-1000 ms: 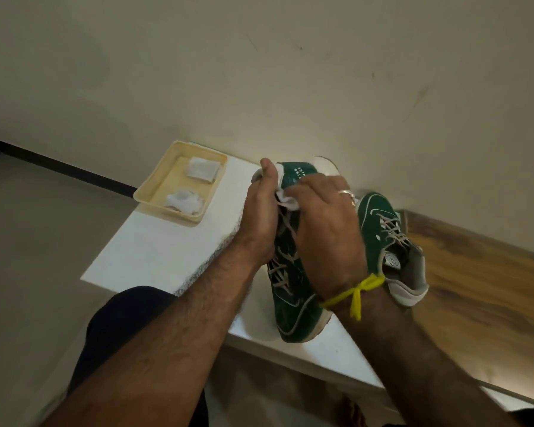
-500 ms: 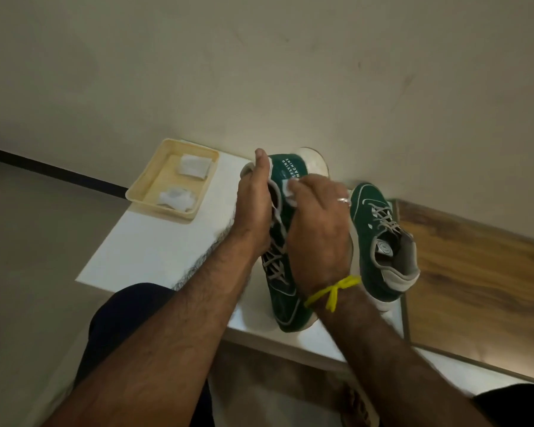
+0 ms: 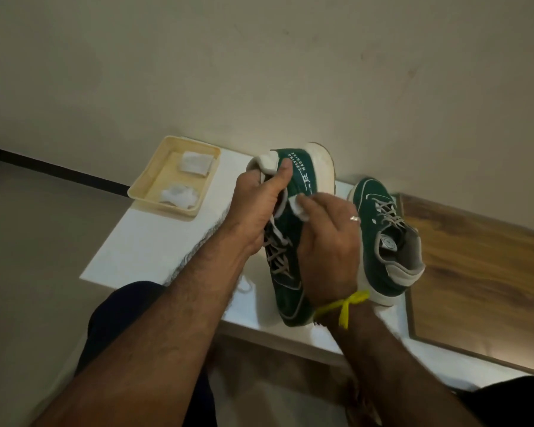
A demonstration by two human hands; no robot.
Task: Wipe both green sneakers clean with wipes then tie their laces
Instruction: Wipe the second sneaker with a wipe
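Green sneaker (image 3: 293, 229), tipped heel-up over the white worktop (image 3: 154, 241): I see my left hand (image 3: 256, 208) with its grip clamped on the collar, thumb on the heel. Right hand (image 3: 327, 241), grip pinched on a white wipe (image 3: 299, 208), pressed to the sneaker's side. Second sneaker (image 3: 383, 238): right, upright, laces loose. Yellow tray (image 3: 142, 186): far left, two wipes (image 3: 182, 177) inside.

Green sneaker #1 (image 3: 293, 241): white sole, grey laces untied, tipped on its side, heel end up, toe on white worktop (image 3: 154, 241). Green sneaker #2 (image 3: 383, 238): upright on worktop, just right of #1, laces loose, grey collar. Wipe (image 3: 299, 208): white, crumpled, pressed against #1's side.
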